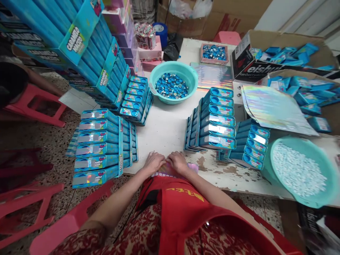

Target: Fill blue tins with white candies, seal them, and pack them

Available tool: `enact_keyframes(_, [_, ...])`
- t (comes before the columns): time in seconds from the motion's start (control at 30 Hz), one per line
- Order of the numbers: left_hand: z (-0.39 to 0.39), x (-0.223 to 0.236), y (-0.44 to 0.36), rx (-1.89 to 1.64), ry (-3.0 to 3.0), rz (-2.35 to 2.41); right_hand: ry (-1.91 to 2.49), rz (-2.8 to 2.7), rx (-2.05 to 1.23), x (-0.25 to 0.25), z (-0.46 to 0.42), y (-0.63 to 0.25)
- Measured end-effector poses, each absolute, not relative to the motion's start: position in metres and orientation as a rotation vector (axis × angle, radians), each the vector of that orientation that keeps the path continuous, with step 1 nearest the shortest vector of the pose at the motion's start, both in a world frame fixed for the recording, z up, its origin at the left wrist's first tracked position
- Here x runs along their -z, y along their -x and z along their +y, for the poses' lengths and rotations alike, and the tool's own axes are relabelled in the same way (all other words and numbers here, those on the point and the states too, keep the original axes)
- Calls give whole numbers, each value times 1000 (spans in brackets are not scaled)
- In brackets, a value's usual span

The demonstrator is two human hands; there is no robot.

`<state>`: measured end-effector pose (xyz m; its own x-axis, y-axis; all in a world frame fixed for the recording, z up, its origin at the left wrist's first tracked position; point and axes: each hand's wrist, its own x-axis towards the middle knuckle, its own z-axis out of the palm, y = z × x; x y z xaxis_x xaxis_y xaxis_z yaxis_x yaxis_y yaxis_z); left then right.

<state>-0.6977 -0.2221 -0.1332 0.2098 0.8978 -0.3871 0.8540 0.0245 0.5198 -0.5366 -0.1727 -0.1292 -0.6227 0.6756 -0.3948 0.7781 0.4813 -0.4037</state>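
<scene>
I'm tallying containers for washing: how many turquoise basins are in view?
2: the first basin at far centre of the table, holding blue caps; the second basin at near right, holding small white pieces. Others may be hidden behind boxes.

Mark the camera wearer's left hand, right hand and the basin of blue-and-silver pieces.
Left hand (154,162): head view, on the back of the hand.
Right hand (178,162): head view, on the back of the hand.
Basin of blue-and-silver pieces (172,67): head view, on its far inner wall.
</scene>
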Motion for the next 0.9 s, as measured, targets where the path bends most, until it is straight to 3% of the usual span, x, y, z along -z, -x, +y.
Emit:
enact_keyframes(0.17, [-209,141,700,85,-1751,1558,-1373,2525,1071,130,-166,491])
enact_keyframes(0.4, [-199,142,699,160,-1755,1536,-1925,2109,1627,148,-176,395])
enact_keyframes(0.53, [-197,128,666,85,-1894,1665,-1998,2056,1712,157,-178,388])
enact_keyframes(0.63, [-187,123,620,-49,-1990,1511,-2024,2052,1743,160,-176,390])
enact_keyframes(0.9, [-150,136,557,184,-1779,1340,-2177,2147,1485,147,-179,399])
